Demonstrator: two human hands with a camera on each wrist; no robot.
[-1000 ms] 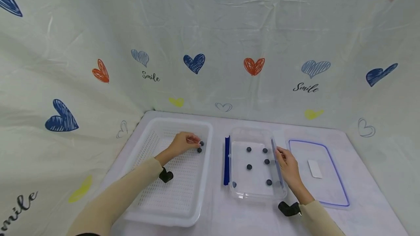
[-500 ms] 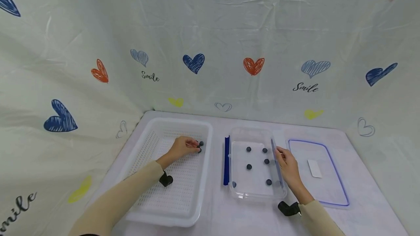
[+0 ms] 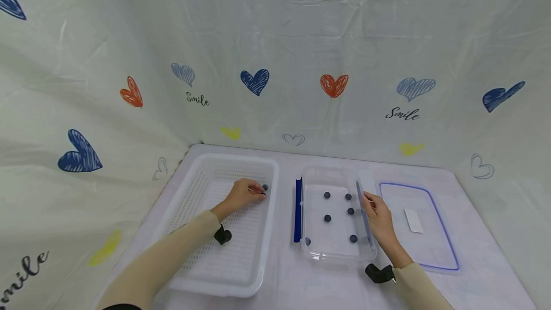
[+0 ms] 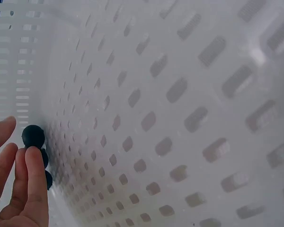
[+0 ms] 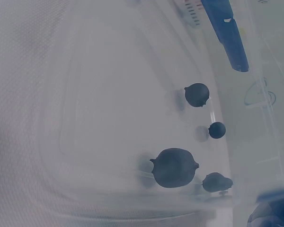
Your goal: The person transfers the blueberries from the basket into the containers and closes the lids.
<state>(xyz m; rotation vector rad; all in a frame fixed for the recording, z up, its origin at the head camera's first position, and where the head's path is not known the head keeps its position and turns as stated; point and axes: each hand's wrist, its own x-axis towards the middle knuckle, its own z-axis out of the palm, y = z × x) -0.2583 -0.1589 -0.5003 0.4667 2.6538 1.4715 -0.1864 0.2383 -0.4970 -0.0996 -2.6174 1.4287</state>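
My left hand (image 3: 243, 194) reaches into a white perforated plastic basket (image 3: 275, 214), by its right wall. In the left wrist view its fingertips touch a small dark ball (image 4: 33, 136), while the thumb stands a little apart from it. Two more dark balls lie partly hidden behind the fingers. To the right, my right hand (image 3: 380, 221) grips the right side of a clear plastic box (image 3: 316, 256), at its raised side latch. Inside the box lie several dark balls (image 3: 327, 218), spread over the floor; the right wrist view shows dark balls (image 5: 175, 168) through the clear wall.
A clear lid (image 3: 430, 248) with a blue seal and a white label lies to the right of the box. The box's blue left latch (image 3: 298, 212) hangs outward. Behind the white-covered table (image 3: 286, 281) hangs a curtain (image 3: 366, 37) printed with hearts.
My left hand has shifted slightly to the right, over the dark balls by the basket wall. The right hand stays at the box, and the balls inside it have not moved.
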